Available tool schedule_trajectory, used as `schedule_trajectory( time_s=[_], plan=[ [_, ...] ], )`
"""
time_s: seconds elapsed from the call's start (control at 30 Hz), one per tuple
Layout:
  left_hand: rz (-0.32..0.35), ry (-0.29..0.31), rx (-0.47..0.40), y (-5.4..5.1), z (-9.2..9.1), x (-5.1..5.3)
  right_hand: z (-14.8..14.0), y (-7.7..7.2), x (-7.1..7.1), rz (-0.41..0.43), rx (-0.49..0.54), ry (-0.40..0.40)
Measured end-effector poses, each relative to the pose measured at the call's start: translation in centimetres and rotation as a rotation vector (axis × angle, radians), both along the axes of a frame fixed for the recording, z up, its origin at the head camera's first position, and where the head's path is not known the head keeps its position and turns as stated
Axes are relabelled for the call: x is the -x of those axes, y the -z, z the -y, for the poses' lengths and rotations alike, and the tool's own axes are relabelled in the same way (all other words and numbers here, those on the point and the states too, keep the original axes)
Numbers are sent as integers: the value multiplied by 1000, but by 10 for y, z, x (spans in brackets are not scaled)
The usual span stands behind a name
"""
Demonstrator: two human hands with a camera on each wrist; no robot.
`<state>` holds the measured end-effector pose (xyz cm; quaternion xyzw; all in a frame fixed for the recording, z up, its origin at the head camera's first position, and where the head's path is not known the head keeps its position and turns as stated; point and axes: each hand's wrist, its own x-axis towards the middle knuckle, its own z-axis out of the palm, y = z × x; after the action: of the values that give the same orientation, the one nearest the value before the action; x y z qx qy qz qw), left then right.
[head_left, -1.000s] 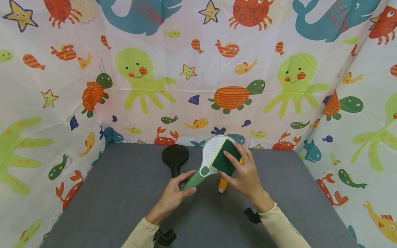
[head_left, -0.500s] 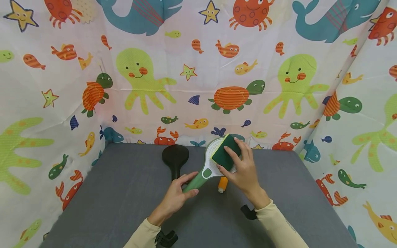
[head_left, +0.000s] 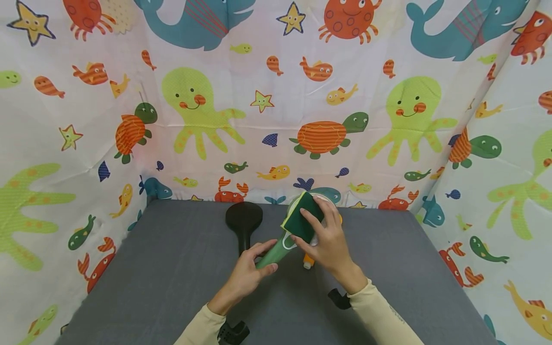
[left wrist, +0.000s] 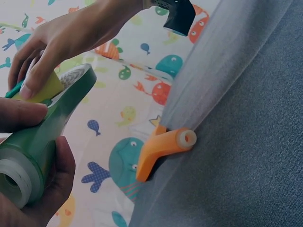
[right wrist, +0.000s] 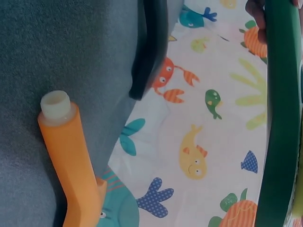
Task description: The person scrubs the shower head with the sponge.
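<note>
My left hand (head_left: 246,273) grips the green handle of a hand-held shower head (head_left: 276,253), tilted up to the right above the table. My right hand (head_left: 331,247) holds a green and yellow sponge (head_left: 299,226) against the white, holed face, with the dark green side outward. Sponge and fingers hide most of that face in the head view. The left wrist view shows the yellow side of the sponge (left wrist: 47,90) on the face and the hollow end of the handle. Only the green back of the shower head (right wrist: 284,113) shows well in the right wrist view.
An orange shower head (right wrist: 71,161) lies on the grey table (head_left: 172,268) behind the held one. To its left lies a black shower head (head_left: 244,218). A sea-animal printed curtain (head_left: 267,120) stands around the back and sides.
My right hand has slid the sponge left and down across the shower head's face toward the handle. My left hand has shifted slightly right, still holding the handle.
</note>
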<state>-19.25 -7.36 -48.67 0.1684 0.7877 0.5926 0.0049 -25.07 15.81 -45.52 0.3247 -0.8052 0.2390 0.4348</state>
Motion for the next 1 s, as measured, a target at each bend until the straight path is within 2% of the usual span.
schedule_trajectory(
  time_s=[0.23, 0.33, 0.63, 0.8, 1.0],
  plan=[
    [-28, -7, 29, 0, -1, -1, -1, -7, 3, 20, 9, 22],
    [-20, 2, 26, 0, -2, -1, 2, -9, 2, 33, 9, 23],
    [-15, -25, 2, 3, -6, -1, 9, -3, -4, 51, -36, -11],
    [0, -46, -43, 3, -7, 0, 11, -1, -8, 57, -32, -35],
    [11, -93, -135, 2, -8, 2, 14, 5, -14, 56, -46, -55]
  ],
)
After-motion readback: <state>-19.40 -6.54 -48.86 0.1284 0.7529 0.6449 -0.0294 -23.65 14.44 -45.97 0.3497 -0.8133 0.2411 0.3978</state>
